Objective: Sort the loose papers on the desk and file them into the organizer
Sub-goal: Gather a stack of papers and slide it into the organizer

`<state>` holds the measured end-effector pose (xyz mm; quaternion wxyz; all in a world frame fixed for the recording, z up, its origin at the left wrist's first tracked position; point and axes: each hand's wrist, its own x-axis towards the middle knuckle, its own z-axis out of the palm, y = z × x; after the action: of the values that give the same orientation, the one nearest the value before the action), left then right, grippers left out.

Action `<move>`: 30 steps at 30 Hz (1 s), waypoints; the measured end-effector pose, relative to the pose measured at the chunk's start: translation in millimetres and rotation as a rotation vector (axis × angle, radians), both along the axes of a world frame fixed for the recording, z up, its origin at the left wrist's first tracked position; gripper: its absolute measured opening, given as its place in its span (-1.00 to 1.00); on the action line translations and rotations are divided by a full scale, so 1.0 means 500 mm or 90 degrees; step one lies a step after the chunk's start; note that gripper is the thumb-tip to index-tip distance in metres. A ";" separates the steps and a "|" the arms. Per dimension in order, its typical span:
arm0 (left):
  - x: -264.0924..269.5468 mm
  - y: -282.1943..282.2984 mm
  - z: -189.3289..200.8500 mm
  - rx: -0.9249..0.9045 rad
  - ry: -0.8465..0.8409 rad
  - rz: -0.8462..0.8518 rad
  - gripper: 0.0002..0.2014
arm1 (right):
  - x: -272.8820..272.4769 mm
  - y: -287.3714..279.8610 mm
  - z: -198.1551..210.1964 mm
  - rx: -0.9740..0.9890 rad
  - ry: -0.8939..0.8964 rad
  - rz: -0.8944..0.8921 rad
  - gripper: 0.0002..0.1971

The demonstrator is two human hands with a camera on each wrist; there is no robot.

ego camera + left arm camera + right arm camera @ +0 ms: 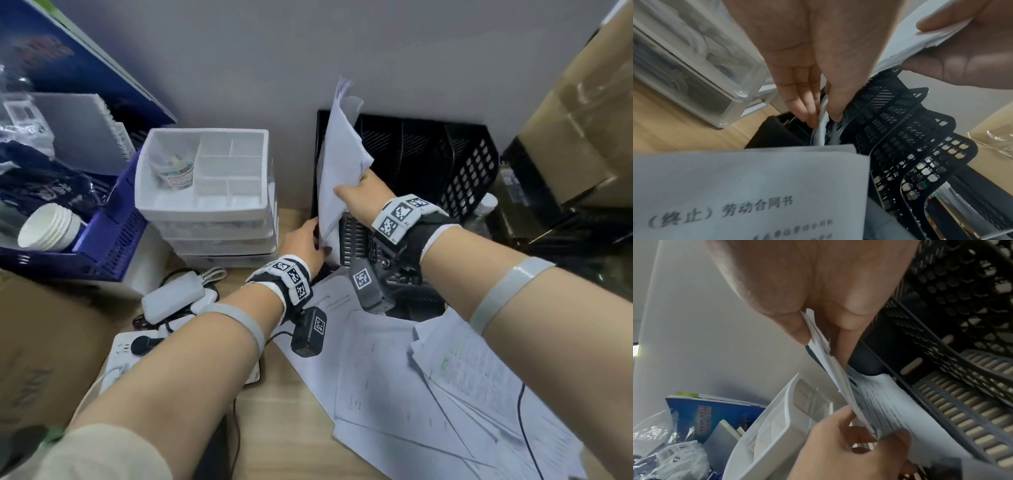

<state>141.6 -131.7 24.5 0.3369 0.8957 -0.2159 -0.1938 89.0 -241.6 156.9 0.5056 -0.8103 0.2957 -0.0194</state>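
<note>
- A sheaf (342,161) of papers is held upright over the leftmost slot of the black organizer (472,161), its lower edge already between the dividers.
- The sheaf is pinched at its right edge by the right hand (359,195), thumb on one face and fingers behind.
- The lower corner is gripped by the left hand (303,245), fingers and thumb closed on the paper at the slot mouth, as the left wrist view shows.
- More loose sheets (428,383) lie on the desk (281,428) in front of the organizer, so the task is judged only partly done.
- The bundle should be kept squared and vertical while lowered; the bottom edge is best guided by the left fingers so no sheet catches on the mesh.
- The upper grip should be released only once the sheaf is seated.
- Whether the slot already holds other papers cannot be told with certainty; some appear in the right wrist view.
- The top corners (346,92) are splayed and may fold if pushed.
</note>
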 end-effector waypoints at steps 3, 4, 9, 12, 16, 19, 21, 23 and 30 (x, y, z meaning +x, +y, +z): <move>-0.001 0.008 -0.018 0.027 -0.002 -0.017 -0.50 | -0.001 0.009 -0.037 0.023 0.030 -0.012 -0.76; -0.001 0.010 -0.022 0.036 -0.007 -0.028 -0.49 | -0.004 0.012 -0.043 0.051 0.054 -0.012 -0.80; -0.002 0.015 -0.021 0.015 -0.024 -0.017 -0.52 | -0.007 0.008 -0.052 0.039 0.097 0.039 -0.76; -0.011 0.026 -0.015 -0.012 0.002 0.004 -0.56 | -0.017 0.009 -0.069 0.081 0.086 0.026 -0.81; -0.043 0.066 -0.015 -0.061 -0.004 0.037 -0.80 | -0.061 0.017 -0.103 0.111 0.116 0.075 -0.76; -0.070 0.105 -0.026 -0.075 0.005 0.114 -0.80 | -0.110 0.010 -0.125 0.140 0.107 0.052 -0.78; -0.090 0.133 -0.039 -0.059 0.020 0.136 -0.74 | -0.152 -0.004 -0.143 0.151 0.103 0.036 -0.83; -0.111 0.160 -0.061 0.009 0.042 0.147 -0.58 | -0.202 -0.021 -0.174 0.128 0.114 0.019 -0.91; -0.234 0.214 -0.143 0.024 0.262 0.365 -0.30 | -0.394 -0.057 -0.311 -0.026 0.251 0.045 -0.87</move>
<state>24.7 -24.6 -46.8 0.3975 0.8681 0.1201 -0.2720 -107.9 -270.3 1.2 0.4219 -0.8182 0.3599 0.1515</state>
